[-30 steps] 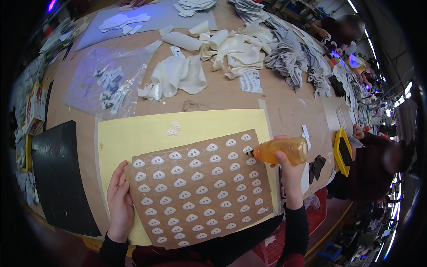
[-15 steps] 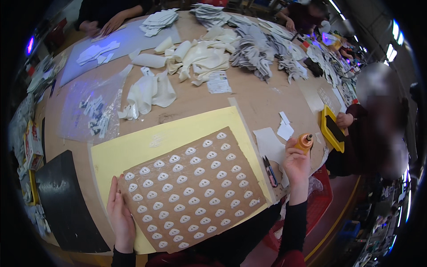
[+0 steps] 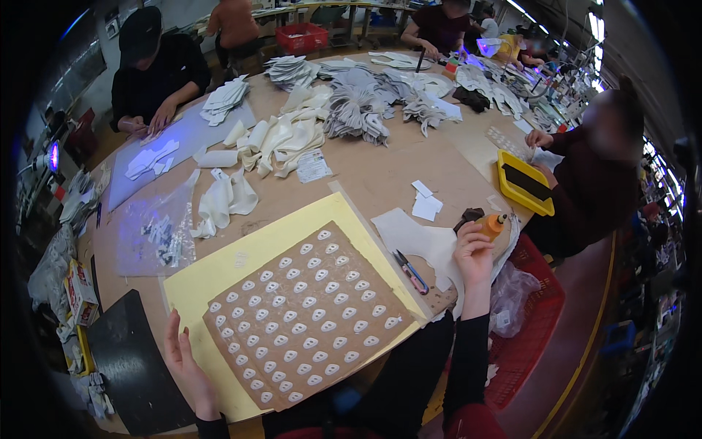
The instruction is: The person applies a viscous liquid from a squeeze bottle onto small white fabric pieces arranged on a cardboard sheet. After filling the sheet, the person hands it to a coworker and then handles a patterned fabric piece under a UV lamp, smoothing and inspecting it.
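A brown board (image 3: 281, 296) carries rows of small white rounded pieces, each with dark holes. It lies on a yellow sheet (image 3: 191, 289) at the table's front. By the board's left edge, my left hand (image 3: 189, 366) is raised with its fingers apart, holding nothing. Off to the right, my right hand (image 3: 474, 257) grips a small orange squeeze bottle (image 3: 490, 227) with a dark nozzle, tilted to the right. Below it lies a pale flat cutout (image 3: 418, 238). Thread snips (image 3: 411, 272) rest between that cutout and the yellow sheet.
A black mat (image 3: 135, 358) lies at left. Cream fabric pieces (image 3: 289, 135) and grey stacked pieces (image 3: 358, 110) lie farther back. A yellow tray (image 3: 525, 183) sits at right beside a co-worker (image 3: 592, 175). Below the table's right edge stands a red crate (image 3: 537, 329).
The view has tilted up, bringing in more of the room. My left hand has come off the board's left edge and opened. The orange bottle stays in my right hand.
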Tool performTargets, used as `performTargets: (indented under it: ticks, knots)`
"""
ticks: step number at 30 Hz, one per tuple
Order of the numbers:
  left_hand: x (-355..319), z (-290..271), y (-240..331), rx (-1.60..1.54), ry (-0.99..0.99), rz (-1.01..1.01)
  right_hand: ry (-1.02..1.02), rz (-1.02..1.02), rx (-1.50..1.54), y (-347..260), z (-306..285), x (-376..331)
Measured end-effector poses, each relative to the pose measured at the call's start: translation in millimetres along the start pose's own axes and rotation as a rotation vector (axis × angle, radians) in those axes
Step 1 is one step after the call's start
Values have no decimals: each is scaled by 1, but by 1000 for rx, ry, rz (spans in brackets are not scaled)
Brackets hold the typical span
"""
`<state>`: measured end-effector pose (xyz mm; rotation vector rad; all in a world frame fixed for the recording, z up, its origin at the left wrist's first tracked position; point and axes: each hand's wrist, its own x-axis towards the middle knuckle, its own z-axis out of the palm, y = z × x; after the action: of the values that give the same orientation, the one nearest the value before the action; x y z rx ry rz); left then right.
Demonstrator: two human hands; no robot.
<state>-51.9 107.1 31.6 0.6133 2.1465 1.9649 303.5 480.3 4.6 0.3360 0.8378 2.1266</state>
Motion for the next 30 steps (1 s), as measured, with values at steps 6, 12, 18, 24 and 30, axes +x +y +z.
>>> performTargets:
  ticks: [6,12,18,24,30]
  knots:
    - [14,-9,25,2,-44,94,68,83,144,-18,-1,-6]
    - [0,15,77,23,-320,201,97,57,215,-29,7,-12]
    - [-27,22,135,-371,-1169,659,126,82,221,-7,12,-20]
    - [-36,40,165,-363,-1120,957,-2,144,115,32,13,-59]
    - [-2,73,156,21,-1381,1001,-55,245,-668,59,17,-119]
